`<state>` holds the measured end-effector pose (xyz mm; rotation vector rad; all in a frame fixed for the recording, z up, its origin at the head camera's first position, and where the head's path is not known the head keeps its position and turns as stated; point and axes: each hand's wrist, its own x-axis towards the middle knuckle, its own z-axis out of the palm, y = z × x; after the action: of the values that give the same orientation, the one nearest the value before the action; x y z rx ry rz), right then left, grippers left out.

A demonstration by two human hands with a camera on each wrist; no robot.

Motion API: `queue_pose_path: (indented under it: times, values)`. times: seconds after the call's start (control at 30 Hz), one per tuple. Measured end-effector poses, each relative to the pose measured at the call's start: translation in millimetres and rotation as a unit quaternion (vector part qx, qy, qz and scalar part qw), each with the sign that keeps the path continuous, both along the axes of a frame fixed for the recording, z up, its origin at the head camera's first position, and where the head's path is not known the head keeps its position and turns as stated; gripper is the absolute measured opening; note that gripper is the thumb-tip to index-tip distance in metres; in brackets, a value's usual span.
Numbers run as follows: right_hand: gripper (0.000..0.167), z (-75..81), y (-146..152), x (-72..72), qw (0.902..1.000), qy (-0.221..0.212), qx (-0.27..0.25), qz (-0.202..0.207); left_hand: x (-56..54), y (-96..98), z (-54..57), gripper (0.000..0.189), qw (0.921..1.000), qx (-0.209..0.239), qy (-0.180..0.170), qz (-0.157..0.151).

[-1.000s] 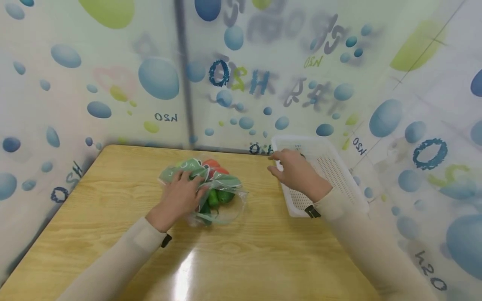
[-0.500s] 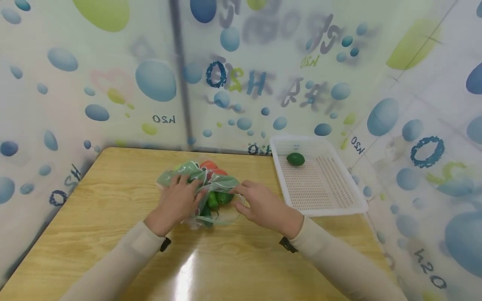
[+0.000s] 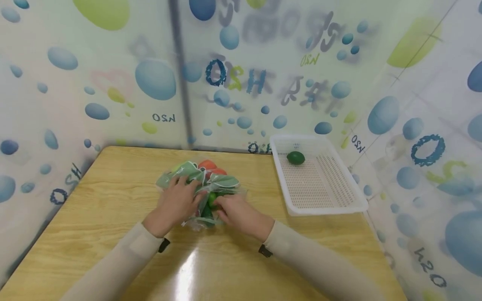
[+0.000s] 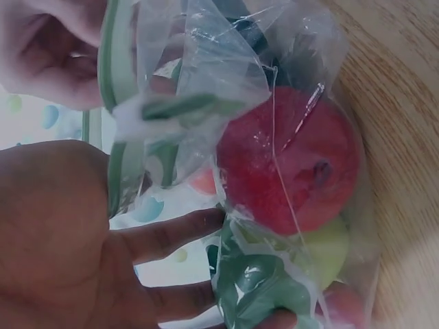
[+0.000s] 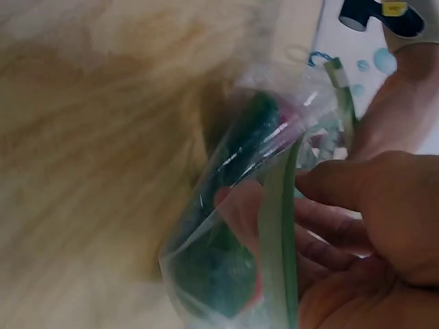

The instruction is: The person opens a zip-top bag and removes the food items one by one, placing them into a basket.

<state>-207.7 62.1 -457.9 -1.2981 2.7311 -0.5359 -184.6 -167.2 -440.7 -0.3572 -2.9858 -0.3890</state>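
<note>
The clear zip bag (image 3: 224, 180) lies on the wooden counter (image 3: 233, 267), with its bulging contents showing through the plastic. To the right of the bag, well apart from it, stands the white basket (image 3: 320, 184). A second ago my right hand (image 3: 241, 213) was over that basket; now it is at the near right side of the bag, with fingers in past the zip edge. Both hands are therefore at the bag, and I judge the work there only partly along: most of the produce I see is inside it.

My right forearm slants in from the bag's near right. The plastic and my own knuckles hide what those fingertips meet, so I cannot tell whether they pinch anything. My left hand (image 3: 177, 207) has stayed on the bag's left part, fingers spread and touching the plastic.

Inside the bag are a large red round piece (image 4: 291, 161), a long dark green one (image 5: 240, 151) and, just beside my right fingertips, a bright green one (image 3: 212, 199). Away to the bag's right, one dark green oval (image 3: 296, 158) sits in the basket.
</note>
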Motion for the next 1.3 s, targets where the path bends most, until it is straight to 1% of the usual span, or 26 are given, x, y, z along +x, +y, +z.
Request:
queue_pose_path:
  times: [0.07,0.17,0.2,0.23,0.3,0.4,0.5,0.57,0.63,0.77,0.93,0.97,1.03,1.07,1.17,1.23,1.27,1.3]
  values:
    - [0.022,-9.2,-5.0,-2.8,0.9999,-0.012,-0.003,-0.006,0.3,-0.5,0.8,0.045,1.0,0.004,-0.006,-0.002]
    - [0.024,-13.6,-11.7,-2.8,0.9992,-0.035,-0.001,-0.019,0.6,-1.1,0.8,0.048,0.9999,0.003,-0.013,-0.006]
    - [0.026,-14.1,-14.0,-1.9,0.9988,-0.042,0.001,-0.027,0.6,-1.5,0.6,0.049,0.9999,0.001,-0.015,-0.007]
    - [0.031,-10.4,-16.5,0.8,0.9977,-0.056,0.004,-0.037,0.5,-2.0,0.3,0.051,0.9998,-0.002,-0.017,-0.007]
    - [0.039,-8.4,-21.2,3.6,0.9964,-0.064,0.011,-0.054,0.3,-3.3,-0.4,0.055,0.9997,-0.005,-0.021,-0.007]
    - [0.049,-10.2,-28.4,6.0,0.9946,-0.069,0.018,-0.075,-0.2,-5.1,-1.6,0.062,0.9995,-0.008,-0.03,-0.001]
    - [0.06,-11.5,-34.7,7.8,0.9925,-0.078,0.026,-0.091,-0.1,-6.2,-2.9,0.065,0.9993,-0.008,-0.036,0.002]
    - [0.065,-11.6,-38.3,9.1,0.9912,-0.083,0.031,-0.098,0.5,-6.6,-3.4,0.065,0.9992,-0.008,-0.04,0.003]
    - [0.065,-11.1,-40.4,10.6,0.99,-0.091,0.029,-0.104,1.1,-6.8,-3.8,0.065,0.9991,-0.007,-0.042,0.003]
    - [0.057,-10.3,-41.1,13.0,0.988,-0.099,0.023,-0.116,1.6,-7.3,-5.3,0.064,0.999,-0.001,-0.044,0.002]
    - [0.067,-9.3,-37.7,13.2,0.9842,-0.109,0.033,-0.135,1.9,-7.9,-6.5,0.062,0.9992,0.011,-0.039,-0.005]
    - [0.069,-8.5,-36.3,13.3,0.9843,-0.107,0.033,-0.137,1.8,-8.0,-6.4,0.061,0.9993,0.012,-0.035,-0.007]
    - [0.061,-6.4,-32.6,13.4,0.9863,-0.09,0.028,-0.136,1.4,-7.9,-6.2,0.058,0.9995,0.014,-0.027,-0.01]
    - [0.053,-9.2,-30.3,12.1,0.9888,-0.066,0.024,-0.132,1.0,-7.7,-6.3,0.057,0.9996,0.014,-0.024,-0.011]
    - [0.032,-7.6,-24.7,11.4,0.9922,-0.005,0.017,-0.124,-0.7,-7.3,-6.5,0.055,0.9997,0.015,-0.018,-0.013]
    - [0.027,-5.9,-22.7,10.9,0.9926,0.022,0.019,-0.118,-1.8,-7.4,-6.8,0.055,0.9997,0.015,-0.016,-0.013]
    - [0.026,-5.2,-22.4,10.8,0.9926,0.03,0.024,-0.115,-2.2,-7.5,-6.9,0.055,0.9997,0.015,-0.015,-0.014]
    - [0.025,-0.8,-22.9,12.1,0.9926,0.028,0.033,-0.114,-2.5,-7.5,-7.0,0.054,0.9997,0.015,-0.015,-0.014]
